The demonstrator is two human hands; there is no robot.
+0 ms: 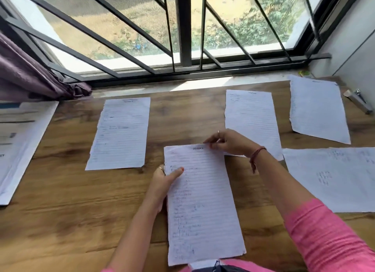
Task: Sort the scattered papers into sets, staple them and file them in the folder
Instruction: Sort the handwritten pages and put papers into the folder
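Both hands (left [162,180], right [227,141]) pinch lined sheet [203,206].

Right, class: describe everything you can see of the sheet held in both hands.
The held sheet is white lined paper with faint handwriting, a dark heading at the top and a ragged left edge. It lies lengthwise over the wooden table. The left hand grips its left edge, thumb on top; the right hand pinches its top edge.

Bare table [60,221] left — sheets [316,109] crowd right.
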